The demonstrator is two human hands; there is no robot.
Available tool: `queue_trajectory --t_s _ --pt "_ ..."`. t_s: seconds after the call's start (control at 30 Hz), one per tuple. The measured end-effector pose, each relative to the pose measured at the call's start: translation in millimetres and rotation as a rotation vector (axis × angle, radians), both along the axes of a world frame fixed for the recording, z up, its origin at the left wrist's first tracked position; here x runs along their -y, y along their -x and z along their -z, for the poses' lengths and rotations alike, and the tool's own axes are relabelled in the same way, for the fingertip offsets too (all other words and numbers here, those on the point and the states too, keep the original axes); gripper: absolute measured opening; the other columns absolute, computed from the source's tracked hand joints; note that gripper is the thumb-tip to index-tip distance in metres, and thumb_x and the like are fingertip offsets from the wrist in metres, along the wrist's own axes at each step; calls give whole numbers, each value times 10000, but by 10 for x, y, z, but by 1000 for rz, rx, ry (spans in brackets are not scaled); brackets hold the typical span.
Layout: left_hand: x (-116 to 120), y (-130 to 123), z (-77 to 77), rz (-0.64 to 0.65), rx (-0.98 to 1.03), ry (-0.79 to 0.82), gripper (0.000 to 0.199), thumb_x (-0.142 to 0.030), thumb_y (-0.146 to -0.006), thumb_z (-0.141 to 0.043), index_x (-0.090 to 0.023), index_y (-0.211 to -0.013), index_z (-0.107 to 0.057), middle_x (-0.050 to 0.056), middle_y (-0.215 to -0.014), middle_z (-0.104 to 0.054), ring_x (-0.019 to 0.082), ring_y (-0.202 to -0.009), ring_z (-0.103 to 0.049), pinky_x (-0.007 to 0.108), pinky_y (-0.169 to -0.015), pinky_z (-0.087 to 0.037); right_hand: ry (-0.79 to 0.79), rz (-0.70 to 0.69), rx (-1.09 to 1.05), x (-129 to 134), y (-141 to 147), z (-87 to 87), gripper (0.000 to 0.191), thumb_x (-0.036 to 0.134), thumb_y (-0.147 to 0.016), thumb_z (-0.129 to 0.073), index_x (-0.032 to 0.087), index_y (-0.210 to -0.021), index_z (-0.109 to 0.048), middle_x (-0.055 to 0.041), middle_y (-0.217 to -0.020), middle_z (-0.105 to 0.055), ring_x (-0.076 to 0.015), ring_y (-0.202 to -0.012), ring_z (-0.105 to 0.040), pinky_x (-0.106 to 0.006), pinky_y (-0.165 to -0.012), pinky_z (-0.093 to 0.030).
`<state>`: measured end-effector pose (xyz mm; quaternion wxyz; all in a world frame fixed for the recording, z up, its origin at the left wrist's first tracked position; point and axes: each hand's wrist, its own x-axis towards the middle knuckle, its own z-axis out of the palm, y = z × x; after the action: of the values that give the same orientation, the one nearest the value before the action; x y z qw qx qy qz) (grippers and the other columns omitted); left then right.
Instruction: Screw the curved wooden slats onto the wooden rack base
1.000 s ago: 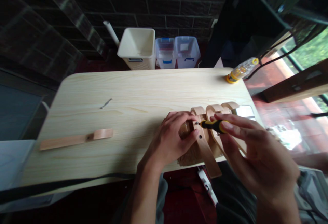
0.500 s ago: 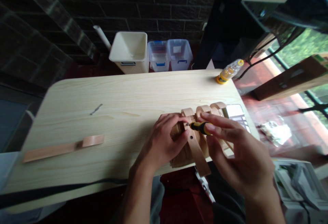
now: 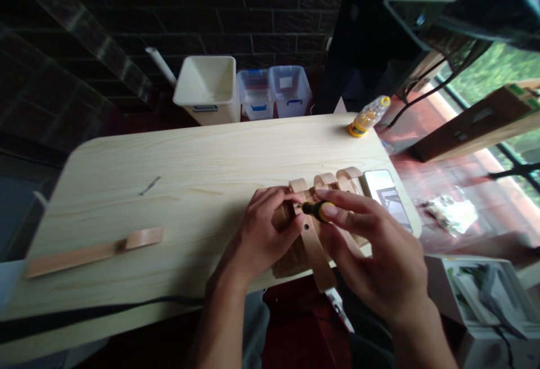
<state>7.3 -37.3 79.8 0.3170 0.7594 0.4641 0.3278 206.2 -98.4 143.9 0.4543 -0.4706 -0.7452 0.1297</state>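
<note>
My right grip (image 3: 371, 251) pinched shut on a yellow-handled screwdriver (image 3: 315, 210), my left grip (image 3: 265, 223) closed on a looped wooden assembly (image 3: 327, 180), lower right of the bench (image 3: 126, 200)

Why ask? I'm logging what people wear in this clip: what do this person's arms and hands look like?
The left hand and right hand are bare: no gloves, rings or watch show. The left forearm and right forearm are bare too, with no sleeve or cable on them.
</note>
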Motion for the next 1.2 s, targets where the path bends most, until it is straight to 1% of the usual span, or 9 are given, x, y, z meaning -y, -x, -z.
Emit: queue_trajectory --t_s 0.13,0.23,0.43,0.57,0.7,0.83,1.0,1.1,1.2 --pt "3 7 0 19 -5 21 188 -290 -993 -722 -258 -1177 -737 33 -1178 -774 267 -1197 -689 417 -1112 -551 46 -36 -49 7 -40 -43 315 42 -1008 -729 235 -1255 -693 -67 -1465 -789 -166 -1376 -757 -230 -1159 -613" --pt "5 8 -7 15 1 9 184 -296 -996 -732 -251 -1175 -732 34 -1165 -768 265 -1186 -692 410 -1109 -552 45 -64 -15 -1 -54 -70 323 17 -1015 -709 231 -1257 -702 -49 -1433 -806 -135 -1345 -768 -182 -1129 -611" --pt "11 25 -15 26 18 12 218 -300 -991 -762 -255 -1203 -740 37 -1167 -766 272 -1201 -684 410 -1110 -552 -22 -41 -6 -36 -41 -32 369 8 -994 -751 241 -1280 -728 -39 -1349 -818 -126 -1230 -803 -186 -1035 -657" --pt "18 23 17 31 25 17 223 -286 -994 -761 -262 -1214 -734 36 -1204 -764 271 -1223 -672 411 -1118 -543 -20 -6 -16 -28 -42 -25 372 50 -983 -786 238 -1301 -743 -44 -1364 -810 -147 -1238 -803 -211 -1067 -655" --pt "29 17 33 22 16 3 203 -251 -998 -728 -266 -1200 -735 24 -1207 -766 260 -1231 -668 401 -1136 -525 19 -42 -20 -1 -53 -39 449 8 -971 -753 245 -1352 -729 -36 -1462 -781 -176 -1335 -773 -255 -1141 -632" --pt "37 25 5 20 36 18 215 -231 -987 -733 -265 -1199 -735 7 -1205 -776 242 -1228 -672 374 -1143 -520 86 -55 -75 32 -77 -4 518 -14 -973 -742 318 -1370 -737 6 -1474 -766 -162 -1301 -779 -264 -1080 -645" --pt "35 32 -17 38 43 25 205 -240 -992 -753 -264 -1195 -748 -7 -1219 -800 233 -1225 -679 368 -1152 -515 152 6 -100 47 -90 80 494 18 -977 -772 371 -1323 -775 7 -1461 -747 -175 -1315 -762 -298 -1075 -634" --pt "30 33 -16 41 49 11 212 -247 -996 -753 -258 -1208 -748 1 -1210 -805 236 -1208 -688 381 -1146 -519 108 -6 -179 18 -63 127 538 0 -947 -793 368 -1340 -778 -2 -1404 -752 -172 -1266 -763 -305 -1034 -648" --pt "27 32 -16 39 52 21 209 -256 -1007 -752 -263 -1216 -750 -1 -1214 -805 231 -1220 -687 377 -1144 -519 51 1 -265 -9 -32 135 573 -27 -915 -798 342 -1352 -772 -23 -1377 -753 -208 -1252 -764 -361 -1013 -672"
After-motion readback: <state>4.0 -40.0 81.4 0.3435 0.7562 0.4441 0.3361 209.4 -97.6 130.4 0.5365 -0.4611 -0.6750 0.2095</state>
